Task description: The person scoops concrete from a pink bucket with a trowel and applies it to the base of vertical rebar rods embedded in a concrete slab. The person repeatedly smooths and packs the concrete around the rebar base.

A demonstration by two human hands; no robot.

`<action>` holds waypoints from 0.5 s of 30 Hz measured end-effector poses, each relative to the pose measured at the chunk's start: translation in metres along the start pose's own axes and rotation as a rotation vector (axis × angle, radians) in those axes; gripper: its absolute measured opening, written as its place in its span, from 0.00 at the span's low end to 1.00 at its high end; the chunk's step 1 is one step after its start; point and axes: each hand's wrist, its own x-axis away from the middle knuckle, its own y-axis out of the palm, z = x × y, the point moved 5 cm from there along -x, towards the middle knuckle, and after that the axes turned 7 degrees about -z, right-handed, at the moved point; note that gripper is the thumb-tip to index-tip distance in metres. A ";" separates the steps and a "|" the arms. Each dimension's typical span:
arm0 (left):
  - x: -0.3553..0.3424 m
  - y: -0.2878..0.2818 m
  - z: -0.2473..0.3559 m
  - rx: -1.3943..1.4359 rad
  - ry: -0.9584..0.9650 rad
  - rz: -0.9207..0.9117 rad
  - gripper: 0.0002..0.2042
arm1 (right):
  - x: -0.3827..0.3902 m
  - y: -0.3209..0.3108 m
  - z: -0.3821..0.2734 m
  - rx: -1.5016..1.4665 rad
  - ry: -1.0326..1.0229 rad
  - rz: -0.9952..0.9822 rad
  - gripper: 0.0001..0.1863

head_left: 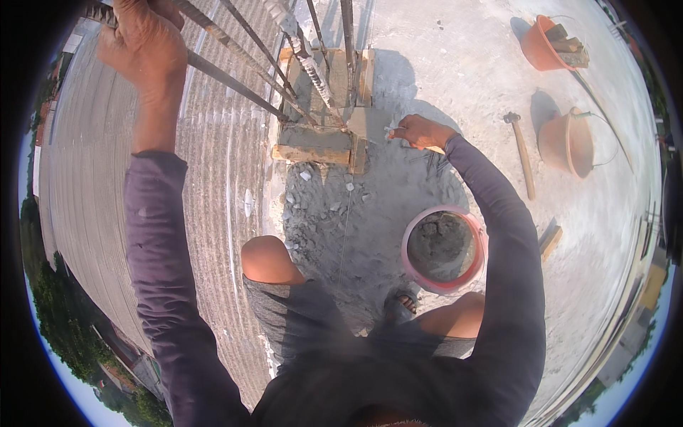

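My left hand [142, 50] is closed around a steel rebar [235, 89] at the upper left. Several upright bars, one crusted pale, rise from a small timber formwork [311, 154] holding grey cement [315, 135]. My right hand [421, 132] is closed on a tool with a light wooden handle [435, 149], probably a trowel, just right of the formwork; its blade is mostly hidden. Loose grey mortar [370, 206] and small chunks lie below it. A pink bucket [441, 249] of wet mortar stands by my right foot.
An orange bucket [538, 48] with wood offcuts, a second bucket [564, 146], a hammer [523, 153] and a wood block [549, 242] are on the concrete at right. A corrugated sheet surface [92, 171] runs along the left, with trees [50, 306] beyond.
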 end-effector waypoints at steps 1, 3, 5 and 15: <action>0.000 -0.002 0.000 0.010 -0.001 0.013 0.19 | -0.013 0.003 0.004 -0.012 0.053 -0.028 0.25; 0.000 -0.004 -0.004 0.013 -0.049 0.005 0.17 | -0.034 0.005 0.014 -0.012 0.254 -0.061 0.24; -0.003 -0.006 -0.003 -0.038 -0.010 0.003 0.17 | -0.040 0.003 -0.003 0.180 0.000 0.030 0.26; -0.001 -0.002 0.004 -0.120 0.065 -0.001 0.17 | 0.040 -0.029 -0.003 -0.099 0.379 -0.239 0.23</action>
